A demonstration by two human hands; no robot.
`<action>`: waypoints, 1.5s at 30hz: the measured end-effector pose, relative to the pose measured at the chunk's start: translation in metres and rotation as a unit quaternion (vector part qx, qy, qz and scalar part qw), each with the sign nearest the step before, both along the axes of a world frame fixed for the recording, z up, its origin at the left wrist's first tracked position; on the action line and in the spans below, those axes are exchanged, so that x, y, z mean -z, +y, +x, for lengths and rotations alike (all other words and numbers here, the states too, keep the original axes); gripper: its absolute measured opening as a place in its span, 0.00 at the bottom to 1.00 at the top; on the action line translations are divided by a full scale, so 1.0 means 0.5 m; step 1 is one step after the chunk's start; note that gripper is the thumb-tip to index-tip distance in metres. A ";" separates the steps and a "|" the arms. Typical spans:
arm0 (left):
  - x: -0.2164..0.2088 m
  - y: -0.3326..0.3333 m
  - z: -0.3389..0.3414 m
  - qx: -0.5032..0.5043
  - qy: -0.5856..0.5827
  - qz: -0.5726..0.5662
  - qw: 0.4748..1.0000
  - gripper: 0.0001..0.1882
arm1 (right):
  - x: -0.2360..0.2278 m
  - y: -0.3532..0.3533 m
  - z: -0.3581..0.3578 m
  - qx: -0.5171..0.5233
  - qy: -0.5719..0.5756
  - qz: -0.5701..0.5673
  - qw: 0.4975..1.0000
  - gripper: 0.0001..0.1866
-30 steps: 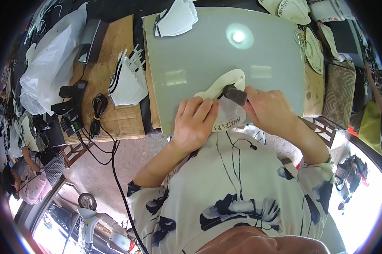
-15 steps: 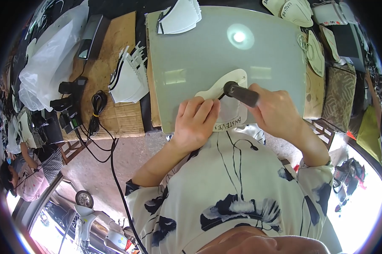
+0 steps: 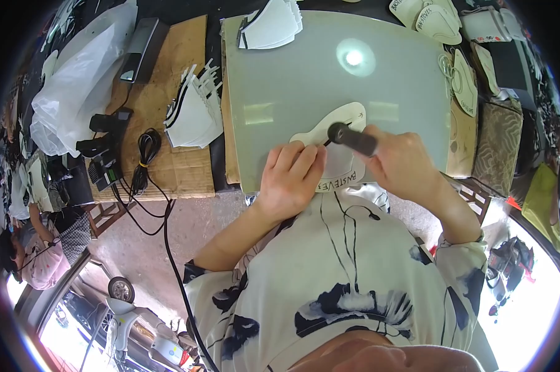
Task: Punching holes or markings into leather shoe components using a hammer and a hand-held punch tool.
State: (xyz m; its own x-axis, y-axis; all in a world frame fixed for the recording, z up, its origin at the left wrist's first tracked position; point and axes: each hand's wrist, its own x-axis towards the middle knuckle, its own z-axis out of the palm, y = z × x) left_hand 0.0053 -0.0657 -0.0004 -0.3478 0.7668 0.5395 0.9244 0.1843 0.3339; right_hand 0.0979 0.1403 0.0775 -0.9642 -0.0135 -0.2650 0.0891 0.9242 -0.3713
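My right hand [image 3: 404, 162] is closed round the dark handle of a hammer [image 3: 353, 139]. Its round head is over a cream, curved flat pattern piece [image 3: 348, 115] with handwriting along its near edge. A white piece [image 3: 337, 163] lies on the pattern, with a short black strip [image 3: 328, 142] showing at its edge beside the hammer head. My left hand [image 3: 292, 177] presses down on the pattern's left side, fingers bent and together; what lies under the fingertips is hidden. All this rests at the near edge of a grey-green board [image 3: 280, 80].
White cut pieces with black edging lie stacked at the board's far edge [image 3: 270, 28] and on cardboard [image 3: 180, 177] to the left [image 3: 196, 118]. Black cables [image 3: 148, 149] and a plastic bag [image 3: 81, 87] are farther left. More cream patterns [image 3: 438, 23] lie at far right.
The view has shifted slightly, so the board and stacks appear a little to the right. The hammer head sits slightly farther left against the pattern. Both hands keep their holds.
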 end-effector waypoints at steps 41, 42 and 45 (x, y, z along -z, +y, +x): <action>-0.003 -0.045 0.003 0.016 -0.019 0.001 1.000 0.15 | -0.006 -0.021 -0.013 -0.021 -0.030 -0.015 0.999 0.15; -0.002 -0.044 0.002 0.018 -0.015 0.002 1.000 0.14 | -0.012 -0.019 -0.015 -0.024 -0.008 -0.022 0.999 0.15; 0.000 -0.042 0.010 -0.001 -0.010 0.009 1.000 0.14 | -0.015 -0.033 -0.020 -0.044 -0.040 0.002 0.998 0.15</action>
